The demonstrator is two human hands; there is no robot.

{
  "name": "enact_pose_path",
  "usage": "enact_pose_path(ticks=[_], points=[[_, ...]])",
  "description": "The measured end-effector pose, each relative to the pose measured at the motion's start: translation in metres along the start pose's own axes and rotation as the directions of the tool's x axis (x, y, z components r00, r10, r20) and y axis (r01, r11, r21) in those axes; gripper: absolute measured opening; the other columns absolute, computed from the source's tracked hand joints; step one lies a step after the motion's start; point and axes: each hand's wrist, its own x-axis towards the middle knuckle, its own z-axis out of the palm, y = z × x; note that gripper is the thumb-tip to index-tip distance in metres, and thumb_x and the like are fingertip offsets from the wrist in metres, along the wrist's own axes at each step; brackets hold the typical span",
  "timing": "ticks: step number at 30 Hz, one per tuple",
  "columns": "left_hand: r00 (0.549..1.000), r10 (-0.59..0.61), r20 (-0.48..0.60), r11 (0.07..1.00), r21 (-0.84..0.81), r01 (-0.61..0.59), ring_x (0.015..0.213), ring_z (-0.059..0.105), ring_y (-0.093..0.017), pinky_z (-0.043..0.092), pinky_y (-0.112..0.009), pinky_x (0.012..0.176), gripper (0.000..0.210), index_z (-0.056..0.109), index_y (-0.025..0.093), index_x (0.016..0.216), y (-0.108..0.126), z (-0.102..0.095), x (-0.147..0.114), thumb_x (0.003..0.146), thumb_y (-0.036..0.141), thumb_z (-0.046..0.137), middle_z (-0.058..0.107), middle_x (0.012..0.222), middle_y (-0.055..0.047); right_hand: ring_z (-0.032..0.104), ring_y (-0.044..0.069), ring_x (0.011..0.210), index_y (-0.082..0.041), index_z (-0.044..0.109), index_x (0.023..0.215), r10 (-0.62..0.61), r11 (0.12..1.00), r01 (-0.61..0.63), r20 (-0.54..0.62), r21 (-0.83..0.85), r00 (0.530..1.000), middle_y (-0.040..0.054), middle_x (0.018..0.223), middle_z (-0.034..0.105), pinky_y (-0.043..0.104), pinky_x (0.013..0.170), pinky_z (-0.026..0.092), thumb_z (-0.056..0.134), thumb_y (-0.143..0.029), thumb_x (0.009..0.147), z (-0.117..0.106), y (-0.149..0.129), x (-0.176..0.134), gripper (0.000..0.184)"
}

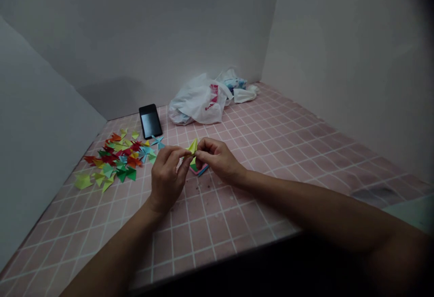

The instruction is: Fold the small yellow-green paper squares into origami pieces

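Note:
A yellow origami piece (192, 146) is pinched between both hands, above the middle of the table. My left hand (168, 175) grips its left side between thumb and fingers. From the right, my right hand (217, 159) pinches it, fingertips almost meeting those of the left. Beneath the hands lies a small stack of coloured paper (194, 166), green on top with pink and blue edges, partly hidden by the fingers. To the left is a spread pile of folded paper pieces (117, 154) in red, orange, yellow, green and light blue.
A black phone (151, 123) lies behind the paper pile. Farther back, a crumpled white plastic bag (203, 100) and a smaller white and blue bundle (242, 90) rest near the wall. The table (203, 229) has a pink checked cover; walls stand behind and at both sides.

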Motion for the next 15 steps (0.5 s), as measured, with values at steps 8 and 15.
enact_pose_path(ticks=[8, 15], points=[[0.999, 0.050, 0.005, 0.999, 0.015, -0.050, 0.087, 0.061, -0.021, 0.049, -0.035, 0.082, 0.006, 0.068, 0.021, 0.091, -0.0003, -0.0026, 0.0005, 0.091, 0.017, 0.063, 0.065, 0.090, -0.006, 0.060, 0.010, 0.054, -0.019, 0.052, 0.077, 0.050, 0.987, -0.061, 0.075, 0.149, 0.996, -0.0036, 0.060, 0.063, 0.023, 0.056, 0.049, 0.067, -0.031, 0.080, -0.0016, 0.0029, -0.0002, 0.019], [0.911, -0.412, 0.008, 0.854, -0.345, 0.389, 0.086, 0.061, -0.017, 0.048, -0.030, 0.080, 0.008, 0.064, 0.022, 0.098, 0.0045, -0.0033, 0.0011, 0.092, 0.027, 0.061, 0.063, 0.092, -0.002, 0.059, 0.010, 0.055, -0.018, 0.054, 0.080, 0.038, 0.988, -0.054, 0.116, 0.142, 0.993, -0.0026, 0.063, 0.064, 0.022, 0.055, 0.048, 0.063, -0.025, 0.084, -0.0040, 0.0028, 0.0019, 0.012]])
